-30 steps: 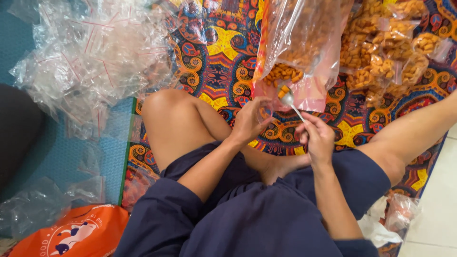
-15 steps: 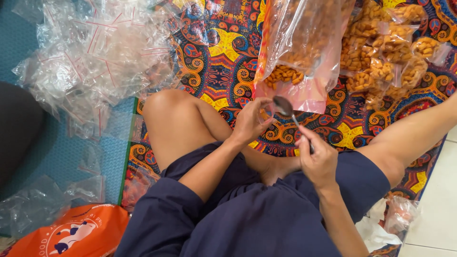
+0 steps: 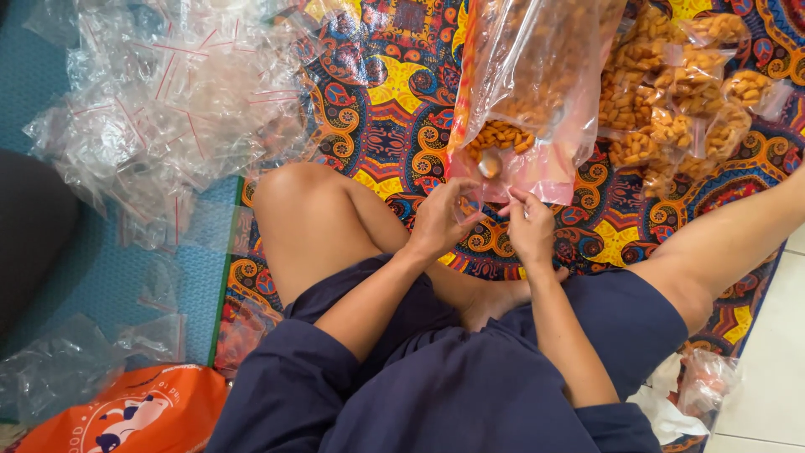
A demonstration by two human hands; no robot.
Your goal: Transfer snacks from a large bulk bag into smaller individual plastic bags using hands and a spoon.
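I sit cross-legged on a patterned mat (image 3: 377,126). A large clear bag of orange snacks (image 3: 537,92) lies open toward me. My right hand (image 3: 531,225) pinches the thin handle of a metal spoon (image 3: 489,164), whose bowl sits among the snacks at the big bag's mouth. My left hand (image 3: 438,220) is right beside it, fingers closed on what looks like a small clear bag (image 3: 466,206) held just under that mouth. The two hands are almost touching.
Several small filled snack bags (image 3: 679,109) are piled at the back right. A heap of empty clear zip bags (image 3: 159,109) lies at the left on a teal mat (image 3: 92,268). An orange printed bag (image 3: 126,411) sits bottom left. White tile floor (image 3: 771,369) borders the right.
My right hand dipped, then came up and left toward my left hand. The spoon's bowl now rests inside the big bag's mouth.
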